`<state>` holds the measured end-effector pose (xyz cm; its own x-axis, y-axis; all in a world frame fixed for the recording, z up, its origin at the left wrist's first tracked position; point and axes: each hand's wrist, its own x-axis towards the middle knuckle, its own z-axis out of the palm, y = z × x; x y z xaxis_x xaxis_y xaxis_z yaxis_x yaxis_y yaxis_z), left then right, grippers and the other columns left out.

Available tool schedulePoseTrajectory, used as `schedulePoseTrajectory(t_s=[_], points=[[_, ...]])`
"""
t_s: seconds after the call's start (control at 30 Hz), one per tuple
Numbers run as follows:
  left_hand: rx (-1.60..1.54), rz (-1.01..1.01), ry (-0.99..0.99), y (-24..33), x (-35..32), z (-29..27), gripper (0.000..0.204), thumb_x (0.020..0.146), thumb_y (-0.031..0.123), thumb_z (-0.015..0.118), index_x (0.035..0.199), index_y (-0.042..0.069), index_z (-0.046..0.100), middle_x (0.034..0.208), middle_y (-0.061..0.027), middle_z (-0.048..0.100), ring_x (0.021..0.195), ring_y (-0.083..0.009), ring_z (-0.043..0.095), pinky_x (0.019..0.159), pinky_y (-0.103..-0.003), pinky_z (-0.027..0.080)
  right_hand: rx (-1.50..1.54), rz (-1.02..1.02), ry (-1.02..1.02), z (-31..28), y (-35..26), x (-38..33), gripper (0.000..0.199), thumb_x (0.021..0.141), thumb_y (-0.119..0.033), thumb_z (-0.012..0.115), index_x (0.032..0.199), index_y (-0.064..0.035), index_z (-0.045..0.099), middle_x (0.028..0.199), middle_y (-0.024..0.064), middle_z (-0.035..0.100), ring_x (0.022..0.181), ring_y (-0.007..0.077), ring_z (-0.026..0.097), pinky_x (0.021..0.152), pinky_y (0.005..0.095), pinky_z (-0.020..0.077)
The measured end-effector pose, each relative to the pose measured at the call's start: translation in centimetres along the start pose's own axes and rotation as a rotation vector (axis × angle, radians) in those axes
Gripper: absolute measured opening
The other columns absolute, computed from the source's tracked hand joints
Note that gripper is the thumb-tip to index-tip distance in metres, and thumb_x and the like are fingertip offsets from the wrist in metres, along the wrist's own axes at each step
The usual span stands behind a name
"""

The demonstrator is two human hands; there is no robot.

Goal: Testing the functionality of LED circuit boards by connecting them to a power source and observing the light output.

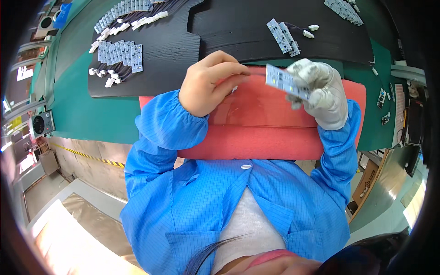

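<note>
My right hand, in a white glove, grips a small light-grey LED circuit board by its right end. The board is tilted above the red pad, with its face and pale LEDs showing. To the left, my bare left hand is bent over the same pad, its fingers curled together and pointing right toward the board. A small white connector peeks out at the lower side of these fingers. Any wire on it is hidden or too thin to make out.
Black mats lie on the green table. Rows of LED boards with dark wires and white plugs rest at the left. A few more boards lie beyond my right hand, with another stack at the far right.
</note>
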<state>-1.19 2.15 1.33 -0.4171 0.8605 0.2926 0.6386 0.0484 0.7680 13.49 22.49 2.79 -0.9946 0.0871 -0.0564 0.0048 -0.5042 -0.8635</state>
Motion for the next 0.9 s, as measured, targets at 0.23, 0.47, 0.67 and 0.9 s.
schedulePoseTrajectory(t_s=[0.23,0.47,0.67,0.9], points=[[-0.264,-0.143,0.135,-0.4,-1.6,0.0,0.017,0.08,-0.005,0.06,0.095,-0.001,0.066,0.084,-0.0122,0.065,0.075,-0.0218,0.065,0.066,-0.028,0.052,-0.405,-0.102,0.069,0.4,0.8,-0.1,0.039,0.068,-0.003,0.077,0.104,-0.0029,0.062,0.107,0.0129,0.058,0.09,0.0213,0.063,0.075,0.0333,0.0561],[-0.064,-0.092,0.068,0.2,-2.1,-0.9,0.022,0.077,-0.008,0.06,0.096,0.002,0.066,0.083,-0.0121,0.065,0.077,-0.0248,0.065,0.069,-0.031,0.053,-0.455,-0.383,0.048,1.1,0.3,0.5,0.033,0.068,0.001,0.075,0.099,-0.0017,0.063,0.102,0.0128,0.061,0.091,0.0208,0.063,0.074,0.0331,0.055],[0.086,0.044,0.105,-0.1,-2.2,-0.5,0.02,0.072,-0.002,0.068,0.091,0.006,0.067,0.081,-0.0097,0.064,0.077,-0.0275,0.062,0.067,-0.034,0.05,-0.425,0.101,0.388,1.5,-0.3,0.6,0.028,0.084,-0.023,0.06,0.094,0.0039,0.062,0.079,0.0121,0.066,0.059,0.0139,0.063,0.048,0.0242,0.0502],[0.107,0.062,0.191,-0.7,-2.9,0.6,0.02,0.071,-0.001,0.071,0.091,0.004,0.067,0.081,-0.0108,0.063,0.072,-0.0266,0.061,0.062,-0.032,0.049,-0.643,0.304,0.349,1.3,0.1,1.2,0.03,0.085,-0.024,0.058,0.104,-0.0012,0.063,0.063,0.0097,0.062,0.042,0.0083,0.055,0.037,0.0191,0.0434]])
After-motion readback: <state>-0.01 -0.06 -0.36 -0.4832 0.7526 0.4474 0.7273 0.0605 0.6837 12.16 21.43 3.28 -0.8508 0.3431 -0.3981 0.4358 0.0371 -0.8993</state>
